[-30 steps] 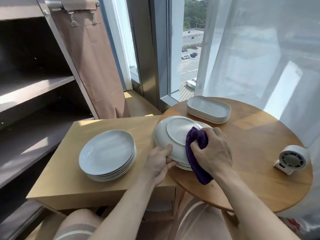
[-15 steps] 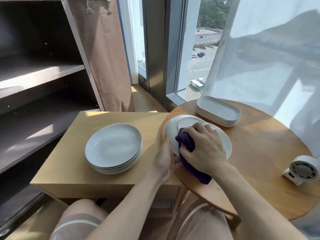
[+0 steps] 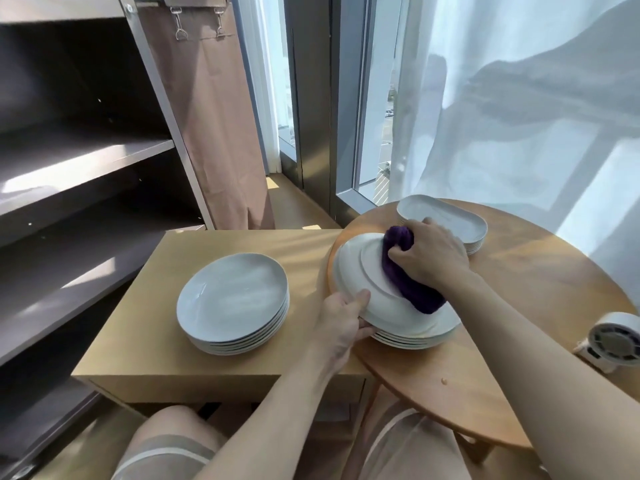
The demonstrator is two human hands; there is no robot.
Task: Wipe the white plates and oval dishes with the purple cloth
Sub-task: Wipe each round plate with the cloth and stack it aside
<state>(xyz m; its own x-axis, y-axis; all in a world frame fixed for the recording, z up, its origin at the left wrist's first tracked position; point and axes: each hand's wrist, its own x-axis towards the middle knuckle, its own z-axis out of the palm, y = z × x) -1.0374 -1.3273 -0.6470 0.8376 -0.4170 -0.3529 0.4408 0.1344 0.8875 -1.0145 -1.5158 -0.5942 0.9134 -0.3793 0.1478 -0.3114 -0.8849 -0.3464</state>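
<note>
A white plate lies upside down, tilted, over a stack of white plates on the round wooden table. My left hand grips this plate's near left rim. My right hand holds the bunched purple cloth and presses it on the plate's underside. A second stack of white plates stands on the low square table to the left. Stacked white oval dishes sit at the round table's far edge, partly behind my right hand.
A small white fan stands at the round table's right edge. Dark shelves fill the left side, with a brown curtain beside them. A window and sheer white curtain rise behind the tables. My knees are below the tables.
My right hand has moved the cloth from the plate's near side toward its far side. The left hand keeps its grip on the rim. The camera has tilted and moved closer.
</note>
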